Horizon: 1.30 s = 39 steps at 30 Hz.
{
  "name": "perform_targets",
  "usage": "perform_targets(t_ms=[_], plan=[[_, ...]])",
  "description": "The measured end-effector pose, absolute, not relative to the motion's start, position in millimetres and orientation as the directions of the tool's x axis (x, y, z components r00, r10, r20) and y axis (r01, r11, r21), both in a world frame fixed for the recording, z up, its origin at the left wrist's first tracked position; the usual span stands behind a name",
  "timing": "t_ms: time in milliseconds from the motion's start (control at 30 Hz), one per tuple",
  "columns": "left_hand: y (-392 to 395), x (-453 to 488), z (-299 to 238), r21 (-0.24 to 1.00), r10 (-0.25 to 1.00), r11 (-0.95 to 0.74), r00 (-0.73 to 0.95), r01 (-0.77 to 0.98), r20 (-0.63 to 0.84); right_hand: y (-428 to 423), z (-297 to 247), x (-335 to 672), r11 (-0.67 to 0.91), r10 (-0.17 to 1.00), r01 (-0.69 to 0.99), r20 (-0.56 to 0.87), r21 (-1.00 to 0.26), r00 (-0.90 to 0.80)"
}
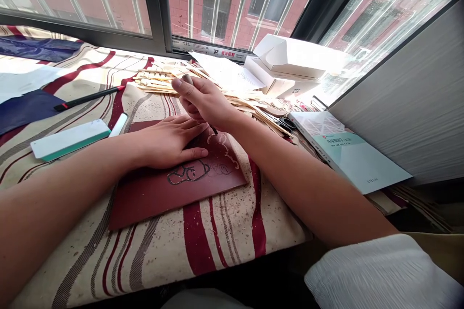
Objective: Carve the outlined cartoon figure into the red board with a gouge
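A dark red board point(145, 203) lies at an angle on the striped cloth, with a black-lined drawing point(188, 172) and pale carved lines point(226, 147) on its surface. My left hand point(170, 142) rests flat on the board, fingers stretched out and pressing it down. Wrapped in a fist, my right hand point(203, 96) grips a carving tool point(215, 131). Its dark tip points down at the board near the pale lines, and its handle end shows above my thumb; the rest is hidden by my fingers. Whether the tip touches the board I cannot tell.
Small shavings dot the striped cloth point(232, 256). A white-and-green box point(70, 140) and a black-and-red pen point(90, 98) lie left. Thin wooden strips point(155, 81), a white box point(290, 60), black scissors point(288, 124) and a book point(348, 149) lie behind and right, by the window.
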<state>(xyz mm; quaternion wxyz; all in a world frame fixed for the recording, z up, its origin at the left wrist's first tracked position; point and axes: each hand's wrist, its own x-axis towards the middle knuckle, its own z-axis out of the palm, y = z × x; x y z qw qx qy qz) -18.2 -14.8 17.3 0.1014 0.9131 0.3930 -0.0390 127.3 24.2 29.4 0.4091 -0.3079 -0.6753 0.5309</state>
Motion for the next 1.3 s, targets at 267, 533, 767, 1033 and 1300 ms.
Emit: perform_targets(t_ms=[267, 533, 767, 1033, 1300], plan=[[-10.5, -11.2, 20.7, 0.489, 0.765, -0.588, 0.639, 0.645, 0.077, 36.1, 26.2, 129.5, 0.252, 0.934, -0.02, 0.249, -0.967, -0.255], [4.4, 24.1, 34.6, 0.843, 0.927, -0.316, 0.33, 0.436, 0.177, 24.1, 45.5, 160.1, 0.431, 0.869, 0.188, 0.349, -0.883, -0.351], [1.2, 31.0, 35.1, 0.891, 0.924, -0.251, 0.367, 0.379, 0.104, 18.3, 42.1, 213.3, 0.563, 0.826, 0.38, 0.487, -0.734, -0.284], [11.0, 22.9, 26.2, 0.845, 0.877, -0.406, 0.407, 0.348, 0.254, 47.4, 0.0, 198.5, 0.481, 0.837, 0.489, 0.215, -0.728, -0.503], [15.6, 36.9, 29.4, 0.947, 0.896, -0.319, 0.332, 0.022, 0.294, 33.7, -13.3, 196.5, 0.643, 0.763, 0.746, 0.232, -0.173, -0.603]])
